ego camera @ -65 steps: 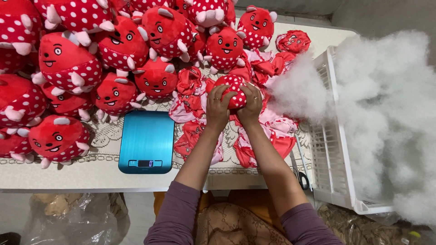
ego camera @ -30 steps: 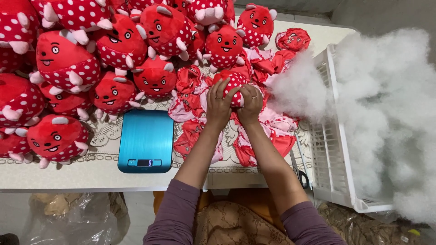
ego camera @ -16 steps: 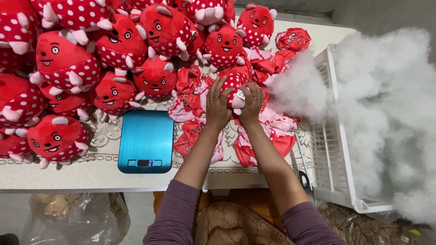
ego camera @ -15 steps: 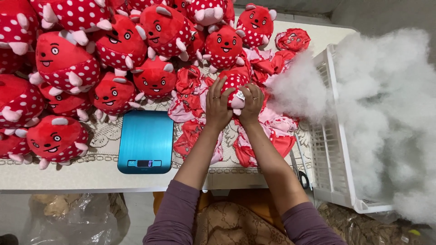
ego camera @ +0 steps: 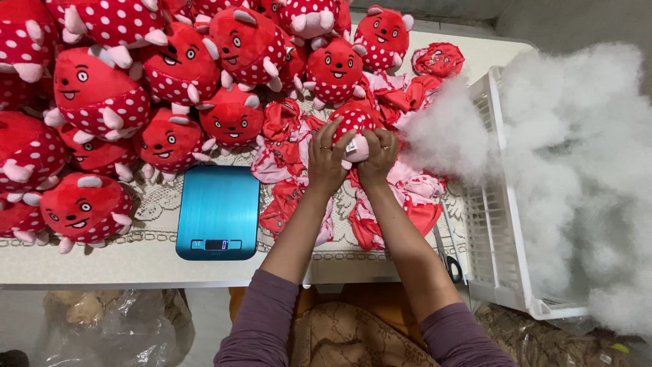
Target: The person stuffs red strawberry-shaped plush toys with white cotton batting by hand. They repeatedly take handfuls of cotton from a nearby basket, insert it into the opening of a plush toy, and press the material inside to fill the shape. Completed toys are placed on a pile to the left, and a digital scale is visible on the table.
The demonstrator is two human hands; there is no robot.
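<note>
Both hands grip one red plush toy with white dots (ego camera: pixel 356 121) above the table's middle. My left hand (ego camera: pixel 328 159) clasps its left side, and my right hand (ego camera: pixel 377 155) presses its right side and pink underside. Flat, unstuffed red and pink toy skins (ego camera: pixel 287 141) lie under and around the hands. White stuffing fibre (ego camera: pixel 577 163) is heaped just to the right, spilling toward the held toy.
Stuffed red dotted plush toys (ego camera: pixel 102 95) crowd the table's left and back. A blue kitchen scale (ego camera: pixel 219 212) sits near the front edge. A white plastic basket (ego camera: pixel 499 251) holds the fibre at the right. Scissors (ego camera: pixel 449 257) lie beside it. Bags rest on the floor.
The hands stayed in place on the toy, shifting their fingers slightly as they squeeze and turn it. Nothing else moved.
</note>
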